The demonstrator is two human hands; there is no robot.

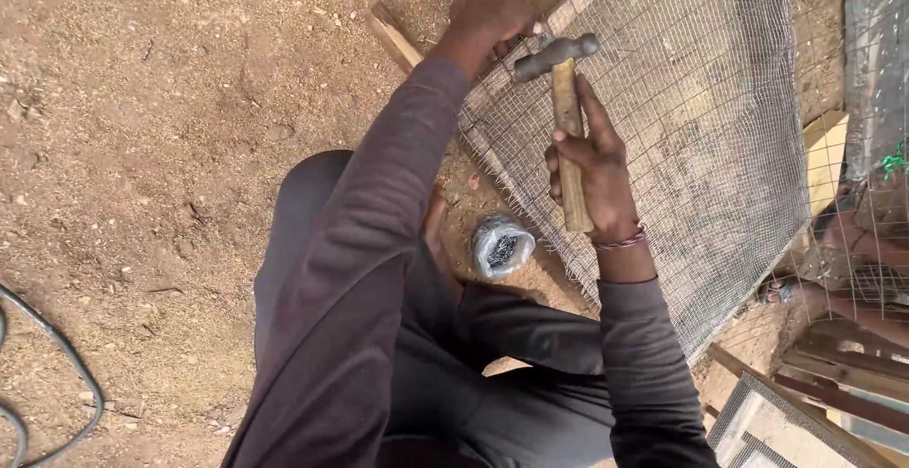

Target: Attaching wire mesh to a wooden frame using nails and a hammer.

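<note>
over bare dirt, a crouching person holds a hammer [566,117] above a mesh frame [682,108].

the right hand [592,170] is clenched round the wooden handle, index finger stretched along it, the metal head raised at the far end, just right of the left hand [492,9]. the left hand rests curled on the frame's wooden edge at the far corner; whether it pinches anything cannot be told. wire mesh covers the frame, which lies tilted across the right half of the scene. a small clear bag [502,245] of dark bits sits on the ground near the knees, just left of the frame. a dark cable [57,373] curves at the near left. more wood frames [814,402] lie at the near right.
</note>
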